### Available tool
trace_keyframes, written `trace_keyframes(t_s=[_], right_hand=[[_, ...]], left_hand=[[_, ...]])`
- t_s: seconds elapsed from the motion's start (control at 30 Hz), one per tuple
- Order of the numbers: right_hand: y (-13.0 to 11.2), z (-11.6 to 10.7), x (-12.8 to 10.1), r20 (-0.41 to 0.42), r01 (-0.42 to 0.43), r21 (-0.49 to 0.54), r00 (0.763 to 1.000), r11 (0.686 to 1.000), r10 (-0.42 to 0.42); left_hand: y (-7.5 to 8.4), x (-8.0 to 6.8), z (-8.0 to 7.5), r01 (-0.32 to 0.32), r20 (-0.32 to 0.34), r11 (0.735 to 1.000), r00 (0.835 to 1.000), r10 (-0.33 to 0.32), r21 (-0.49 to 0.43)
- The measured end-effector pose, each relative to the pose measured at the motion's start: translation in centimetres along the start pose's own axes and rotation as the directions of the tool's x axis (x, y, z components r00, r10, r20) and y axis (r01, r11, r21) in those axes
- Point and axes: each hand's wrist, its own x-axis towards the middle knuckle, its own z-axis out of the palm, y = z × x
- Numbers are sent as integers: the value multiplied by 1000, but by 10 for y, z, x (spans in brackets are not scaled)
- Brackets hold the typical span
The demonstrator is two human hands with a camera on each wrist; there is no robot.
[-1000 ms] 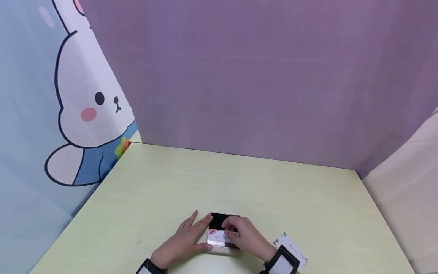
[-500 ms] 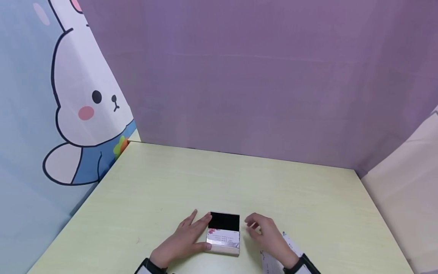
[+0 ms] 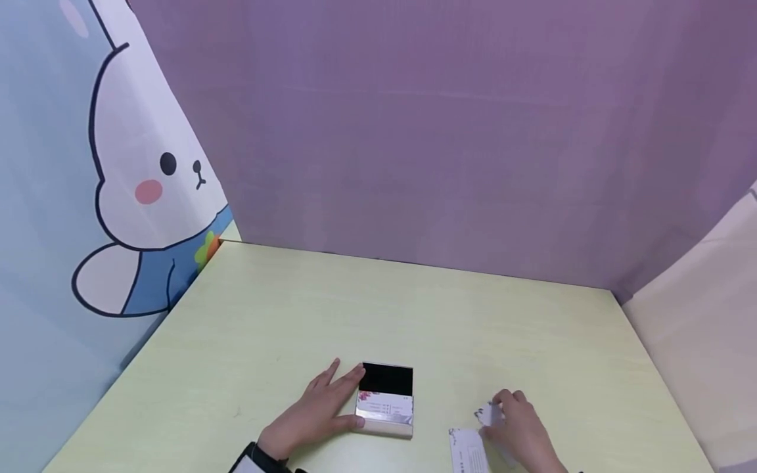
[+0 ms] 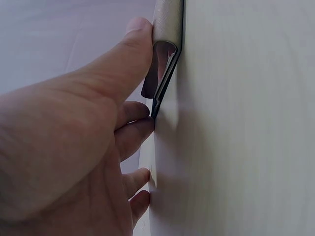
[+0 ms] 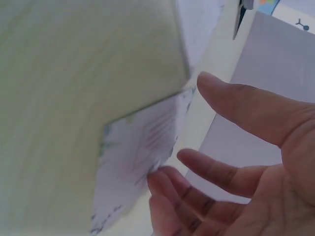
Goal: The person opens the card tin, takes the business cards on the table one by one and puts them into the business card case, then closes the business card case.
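Note:
My left hand lies with spread fingers along the left side of a small business-card case, which stands opened out with a black upper panel. A printed card with pink flowers shows in its lower part. In the left wrist view the thumb and fingertips touch the edge of the case. My right hand is over a white leaf-patterned card, partly hiding it. In the right wrist view the fingertips are right at this card, with the thumb well apart from the fingers.
A second white card lies just left of my right hand. The pale wooden table runs back to a purple cloth. On the left hangs a light blue cloth with a cartoon rabbit.
My right hand has let go of the card in the case and moved right to the loose cards. The card stays in the case. My left hand has kept its place.

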Motion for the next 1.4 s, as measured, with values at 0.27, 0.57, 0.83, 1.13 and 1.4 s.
trace_keyframes(t_s=[0.27,0.57,0.83,1.13,1.4], right_hand=[[-9,-31,-26,-82,15,-69,996,997,-20],[-51,-67,-45,-6,-37,-54,999,998,37],[19,-7,8,-1,-4,23,1000,1000,4],[55,24,53,-67,203,141,978,969,-196],[117,113,143,-240,414,110,893,904,-380]], left_hand=[[10,1,-8,39,12,999,999,-39,-27],[-1,3,9,47,14,999,999,-47,-15],[7,2,-1,38,28,999,999,-38,16],[-11,3,21,15,-4,1000,1000,-15,-24],[-50,5,67,-24,-36,997,999,26,76]])
